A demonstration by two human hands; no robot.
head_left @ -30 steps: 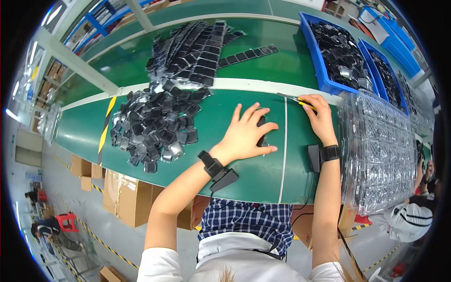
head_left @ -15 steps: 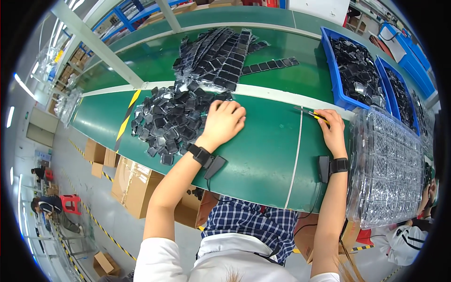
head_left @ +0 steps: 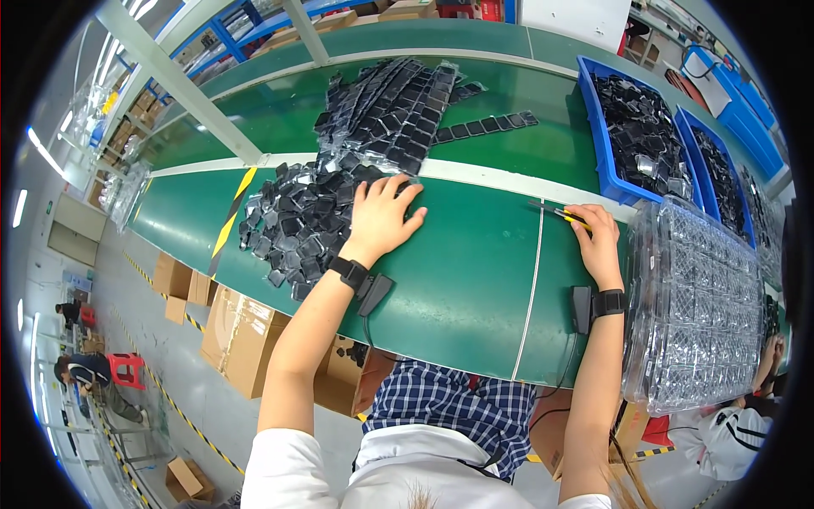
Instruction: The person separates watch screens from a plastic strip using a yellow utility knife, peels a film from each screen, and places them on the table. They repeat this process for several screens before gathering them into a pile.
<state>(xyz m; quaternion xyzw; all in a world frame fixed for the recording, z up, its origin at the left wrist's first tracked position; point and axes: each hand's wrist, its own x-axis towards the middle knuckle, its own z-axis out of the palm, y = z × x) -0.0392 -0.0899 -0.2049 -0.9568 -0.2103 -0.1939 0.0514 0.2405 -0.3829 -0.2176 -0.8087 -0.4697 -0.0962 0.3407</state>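
My left hand (head_left: 381,216) lies flat with fingers spread on the right edge of a heap of small black square parts (head_left: 301,216) on the green table (head_left: 466,271). My right hand (head_left: 593,237) rests on the table farther right, closed around a pair of tweezers with a yellow grip (head_left: 555,212) that point left. Both wrists carry a black band with a small black device. A stack of clear blister trays (head_left: 704,305) stands just right of my right hand.
Rows of black parts (head_left: 398,106) lie on the green belt beyond the white edge strip. Two blue bins (head_left: 598,127) of black parts sit at the back right. Cardboard boxes (head_left: 242,339) stand on the floor below the table; people sit at far left.
My left hand has moved left from the bare table middle onto the heap of black parts. My right hand has stayed in place holding the tweezers.
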